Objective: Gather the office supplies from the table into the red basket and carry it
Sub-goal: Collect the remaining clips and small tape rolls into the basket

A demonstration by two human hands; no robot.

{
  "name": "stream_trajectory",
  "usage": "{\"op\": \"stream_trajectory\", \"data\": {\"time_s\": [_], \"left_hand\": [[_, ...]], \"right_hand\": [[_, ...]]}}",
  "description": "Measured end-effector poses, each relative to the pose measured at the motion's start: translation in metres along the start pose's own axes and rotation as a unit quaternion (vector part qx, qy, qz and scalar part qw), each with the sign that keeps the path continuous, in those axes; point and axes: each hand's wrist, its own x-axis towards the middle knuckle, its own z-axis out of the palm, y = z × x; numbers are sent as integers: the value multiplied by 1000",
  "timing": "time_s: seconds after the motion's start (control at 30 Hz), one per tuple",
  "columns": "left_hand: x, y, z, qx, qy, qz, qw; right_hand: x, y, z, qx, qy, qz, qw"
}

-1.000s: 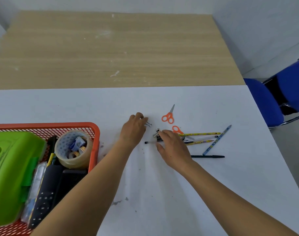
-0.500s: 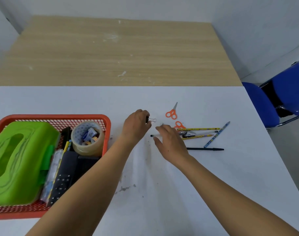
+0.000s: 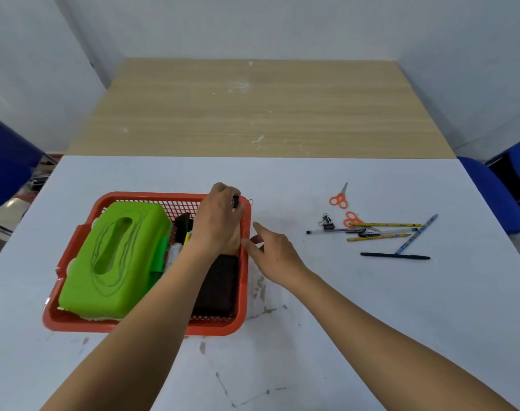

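Note:
The red basket (image 3: 75, 323) stands on the white table (image 3: 341, 336) at the left, holding a green tissue box (image 3: 116, 256), a black case (image 3: 218, 287) and pens. Over its far right corner my left hand (image 3: 220, 218) pinches a small black binder clip (image 3: 236, 201). My right hand (image 3: 275, 250) hovers beside the basket's right wall, fingers loose and holding nothing. To the right lie a second binder clip (image 3: 327, 222), two orange scissors (image 3: 339, 197), (image 3: 351, 218), several pencils and pens (image 3: 383, 231) and a black pen (image 3: 395, 256).
A wooden table (image 3: 252, 114) adjoins the white one at the back. Blue chairs stand at the right (image 3: 495, 197) and the left (image 3: 6, 161). Grey scuff marks dot the white top near its front.
My left hand carried a binder clip leftward from the supplies to over the basket's corner. My right hand left the pens and moved beside the basket. The view shifted left.

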Motion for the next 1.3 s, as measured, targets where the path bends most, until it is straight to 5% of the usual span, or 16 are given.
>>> {"op": "stream_trajectory", "data": {"time_s": [0.4,0.57,0.8,1.07,1.3], "left_hand": [[-13,-24,-4,163,-103,-30,981],[-14,1,4,107,-11,60,992],[-22,17,38,-4,-29,164,986],[-28,17,55,-20,-82,136,987],[-27,15,60,-43,-72,109,991]], "right_hand": [[2,-2,11,8,2,-19,1000],[8,10,-2,-4,24,28,999],[23,57,-40,-63,108,105,987],[36,120,-75,-200,166,206,943],[53,140,-75,-233,130,251,931]]}}
